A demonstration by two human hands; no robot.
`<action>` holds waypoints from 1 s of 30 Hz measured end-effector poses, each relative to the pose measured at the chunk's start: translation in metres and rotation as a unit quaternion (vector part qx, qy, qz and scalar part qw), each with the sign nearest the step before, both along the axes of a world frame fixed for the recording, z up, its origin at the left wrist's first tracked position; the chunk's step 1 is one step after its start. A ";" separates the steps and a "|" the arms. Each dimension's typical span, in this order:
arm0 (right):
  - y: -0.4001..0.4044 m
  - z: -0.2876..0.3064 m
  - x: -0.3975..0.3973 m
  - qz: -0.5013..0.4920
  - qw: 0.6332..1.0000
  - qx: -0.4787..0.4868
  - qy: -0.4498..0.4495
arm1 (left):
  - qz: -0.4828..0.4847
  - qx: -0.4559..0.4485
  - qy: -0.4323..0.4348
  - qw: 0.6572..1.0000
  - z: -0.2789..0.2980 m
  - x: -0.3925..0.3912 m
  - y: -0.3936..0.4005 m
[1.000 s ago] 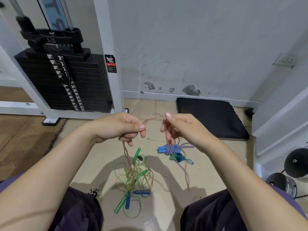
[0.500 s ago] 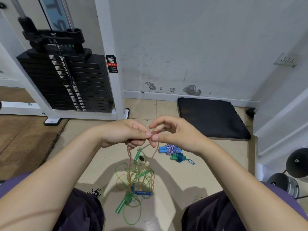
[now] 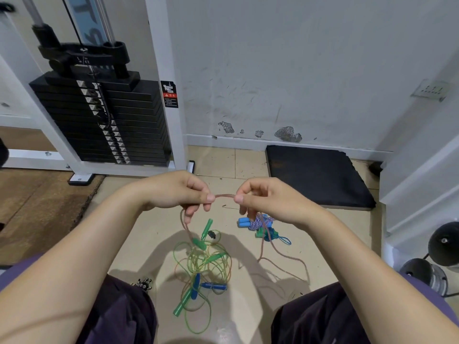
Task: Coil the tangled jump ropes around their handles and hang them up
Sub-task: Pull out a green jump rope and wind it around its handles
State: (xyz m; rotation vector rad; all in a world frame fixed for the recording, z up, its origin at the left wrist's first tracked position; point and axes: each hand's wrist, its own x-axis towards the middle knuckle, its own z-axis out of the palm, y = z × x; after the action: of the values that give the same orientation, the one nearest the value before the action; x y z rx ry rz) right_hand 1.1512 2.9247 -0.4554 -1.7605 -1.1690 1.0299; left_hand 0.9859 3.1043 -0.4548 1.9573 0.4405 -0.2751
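left hand [image 3: 181, 192] pinches pink rope [image 3: 224, 195] | right hand [image 3: 268, 197] pinches it too (knuckles up, seemingly taut)

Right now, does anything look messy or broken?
Yes. Green ropes lie in a tangled heap on the floor between the knees, handles jumbled in. On the wall, paint has flaked off in dark patches just above the skirting.

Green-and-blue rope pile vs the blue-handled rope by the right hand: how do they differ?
The tangled pile sprawls in loose green and orange loops, handles splayed apart; the wrapped rope is a tight bundle, its blue handles side by side. The pile's cord is thin and plain; the wrapped one is blue-and-white braid. Both lie on the floor, untouched.
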 end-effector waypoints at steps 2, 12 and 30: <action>0.001 -0.001 -0.006 0.016 1.000 -0.009 0.014 | 0.004 -0.026 -0.038 0.999 0.001 0.004 -0.010; 0.003 0.007 0.005 -0.098 0.990 0.094 0.030 | -0.076 0.073 0.052 0.993 -0.016 0.004 -0.001; 0.006 0.001 0.002 -0.064 0.995 0.021 -0.069 | -0.022 -0.018 -0.026 0.999 -0.018 0.014 -0.017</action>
State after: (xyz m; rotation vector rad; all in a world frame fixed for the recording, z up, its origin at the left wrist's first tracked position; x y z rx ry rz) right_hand 1.1533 2.9304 -0.4542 -1.8712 -1.1359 0.8135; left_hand 0.9999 3.0872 -0.4733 1.9359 0.3566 -0.2566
